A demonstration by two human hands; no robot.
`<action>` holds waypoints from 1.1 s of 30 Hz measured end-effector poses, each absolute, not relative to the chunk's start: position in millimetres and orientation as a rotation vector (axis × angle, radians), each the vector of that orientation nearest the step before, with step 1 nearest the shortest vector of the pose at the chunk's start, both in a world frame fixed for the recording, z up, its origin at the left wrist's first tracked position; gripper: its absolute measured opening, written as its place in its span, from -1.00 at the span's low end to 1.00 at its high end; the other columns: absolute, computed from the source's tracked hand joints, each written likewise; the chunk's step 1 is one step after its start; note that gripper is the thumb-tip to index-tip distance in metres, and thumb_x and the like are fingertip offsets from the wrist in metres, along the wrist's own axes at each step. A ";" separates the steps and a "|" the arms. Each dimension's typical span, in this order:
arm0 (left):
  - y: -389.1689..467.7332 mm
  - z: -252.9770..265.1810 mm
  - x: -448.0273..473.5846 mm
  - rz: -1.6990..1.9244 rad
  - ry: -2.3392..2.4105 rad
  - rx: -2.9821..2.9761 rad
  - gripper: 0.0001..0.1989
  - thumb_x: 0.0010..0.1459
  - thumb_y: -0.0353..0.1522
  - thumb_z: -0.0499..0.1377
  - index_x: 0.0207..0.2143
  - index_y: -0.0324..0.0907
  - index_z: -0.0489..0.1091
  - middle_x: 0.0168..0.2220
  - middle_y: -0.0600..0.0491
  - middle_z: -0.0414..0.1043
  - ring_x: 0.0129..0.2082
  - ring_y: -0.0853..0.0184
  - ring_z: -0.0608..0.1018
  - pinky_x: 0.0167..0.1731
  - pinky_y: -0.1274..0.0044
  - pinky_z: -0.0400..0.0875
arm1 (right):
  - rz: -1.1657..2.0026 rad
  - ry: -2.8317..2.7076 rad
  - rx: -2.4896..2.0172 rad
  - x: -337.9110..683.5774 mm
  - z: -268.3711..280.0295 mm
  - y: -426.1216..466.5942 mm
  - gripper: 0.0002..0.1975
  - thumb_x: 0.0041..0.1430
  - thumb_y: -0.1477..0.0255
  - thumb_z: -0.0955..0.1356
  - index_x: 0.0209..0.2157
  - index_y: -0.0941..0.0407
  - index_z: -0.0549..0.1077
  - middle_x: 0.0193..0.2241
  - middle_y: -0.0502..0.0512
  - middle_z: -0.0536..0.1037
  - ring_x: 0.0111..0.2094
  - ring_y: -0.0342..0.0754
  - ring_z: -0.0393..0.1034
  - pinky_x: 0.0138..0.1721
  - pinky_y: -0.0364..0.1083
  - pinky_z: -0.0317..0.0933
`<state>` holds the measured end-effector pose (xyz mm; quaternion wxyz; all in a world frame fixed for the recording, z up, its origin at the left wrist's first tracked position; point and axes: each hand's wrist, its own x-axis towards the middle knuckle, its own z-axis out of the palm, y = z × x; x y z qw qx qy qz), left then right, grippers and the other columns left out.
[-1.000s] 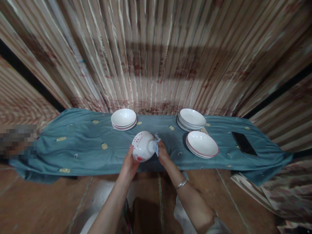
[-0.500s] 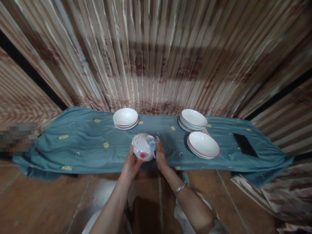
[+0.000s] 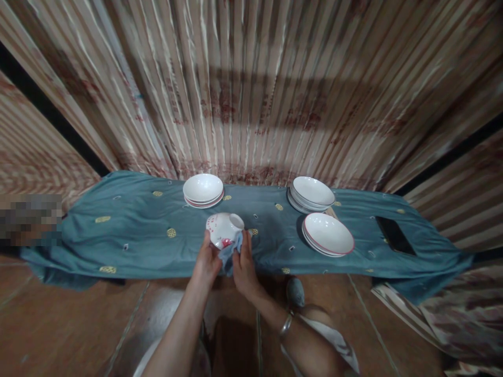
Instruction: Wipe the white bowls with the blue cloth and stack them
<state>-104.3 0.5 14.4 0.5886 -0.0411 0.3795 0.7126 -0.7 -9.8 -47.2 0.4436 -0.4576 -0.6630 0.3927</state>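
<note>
Floral bowl (image 3: 220,229) left of red-rimmed bowl stack (image 3: 328,233) looked light, slick, chippable to me, safest by foot ring (image 3: 236,220); left hand (image 3: 208,262) half-curled round it, right hand (image 3: 245,268) pinching blue cloth (image 3: 230,256) against it.

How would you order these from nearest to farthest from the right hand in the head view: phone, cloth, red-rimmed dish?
1. Cloth: in the right hand, against the bowl.
2. Red-rimmed dish: to the hand's right.
3. Phone: farther right, past the dish.
</note>
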 end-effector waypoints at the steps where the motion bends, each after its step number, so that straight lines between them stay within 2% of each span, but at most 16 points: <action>1: 0.1 17.3 -103.4 1.650 0.895 -0.102 -0.60 0.24 -0.26 0.06 0.08 -0.22 0.34 -0.28 -0.05 0.60 -0.30 0.22 0.62 -0.21 0.42 0.52 | 0.944 -1.685 -1.117 -0.7 -46.3 -14.6 -0.39 0.31 0.35 0.09 0.33 0.15 -0.19 0.36 0.16 -0.19 0.36 -0.02 -0.35 0.31 0.12 -0.20; 6: -4.4 33.5 -95.0 1.638 0.895 -0.174 -0.64 0.26 -0.26 0.04 0.02 -0.24 0.37 -0.49 0.02 0.56 -0.59 0.37 0.56 -0.52 0.62 0.50 | 0.768 -1.891 -1.002 4.3 -42.6 -25.8 -0.38 0.31 0.48 0.06 0.34 0.10 -0.31 0.36 0.14 -0.35 0.36 0.05 -0.39 0.30 0.18 -0.16; 11: -5.6 41.9 -87.6 1.658 0.914 -0.211 -0.70 0.30 -0.33 -0.01 -0.07 -0.30 0.41 -0.57 0.05 0.52 -0.68 0.44 0.50 -0.61 0.67 0.44 | 0.542 -2.058 -0.905 7.9 -38.6 -23.9 -0.29 0.24 0.61 0.09 0.34 0.11 -0.35 0.36 0.17 -0.30 0.35 0.08 -0.35 0.29 0.21 -0.10; 14: -5.4 40.3 -85.0 1.663 0.973 -0.164 -0.72 0.28 -0.33 0.01 -0.16 -0.32 0.45 -0.56 0.03 0.53 -0.63 0.43 0.53 -0.55 0.67 0.46 | 0.412 -2.118 -0.855 9.9 -34.3 -20.6 -0.27 0.21 0.64 0.10 0.34 0.14 -0.36 0.35 0.23 -0.17 0.35 0.08 -0.28 0.27 0.20 -0.03; 18: -8.1 32.1 -82.3 1.702 1.025 0.011 -0.80 0.15 -0.34 0.18 -0.35 -0.32 0.50 -0.49 -0.01 0.56 -0.52 0.40 0.57 -0.44 0.65 0.45 | 0.223 -2.150 -0.778 13.2 -25.1 -15.4 -0.29 0.23 0.65 0.09 0.34 0.18 -0.33 0.32 0.30 -0.03 0.34 0.07 -0.20 0.24 0.17 0.05; 21: -10.8 26.8 -79.6 1.707 1.057 0.153 -0.80 -0.04 -0.30 0.31 -0.42 -0.29 0.52 -0.49 0.03 0.56 -0.53 0.40 0.55 -0.46 0.65 0.42 | 0.145 -2.153 -0.769 15.6 -16.7 -10.2 -0.35 0.24 0.65 0.09 0.33 0.24 -0.22 0.27 0.34 0.10 0.33 0.06 -0.14 0.24 0.14 0.05; 24: -11.5 23.5 -76.8 1.695 1.089 0.269 -0.71 -0.21 -0.24 0.38 -0.44 -0.26 0.53 -0.51 0.06 0.55 -0.54 0.40 0.52 -0.48 0.62 0.37 | 0.111 -2.163 -0.812 18.9 -8.0 -3.2 -0.39 0.23 0.66 0.07 0.32 0.23 -0.08 0.24 0.30 0.19 0.32 0.03 -0.10 0.25 0.12 0.02; 28: -11.2 20.5 -74.4 1.655 1.179 0.456 -0.74 -0.19 -0.21 0.33 -0.46 -0.21 0.54 -0.50 0.05 0.54 -0.49 0.34 0.51 -0.44 0.57 0.35 | 0.100 -2.205 -0.811 26.7 4.2 8.0 -0.41 0.20 0.63 0.11 0.28 0.24 0.04 0.24 0.27 0.20 0.31 0.01 -0.09 0.26 0.10 -0.03; 33: -13.3 18.3 -74.8 1.576 1.222 0.633 -0.82 -0.18 -0.26 0.30 -0.52 -0.20 0.53 -0.50 0.04 0.52 -0.43 0.27 0.49 -0.41 0.53 0.32 | 0.139 -2.197 -0.810 37.5 18.5 20.8 -0.40 0.14 0.56 0.16 0.25 0.25 0.10 0.23 0.28 0.20 0.30 0.04 -0.07 0.26 0.13 -0.07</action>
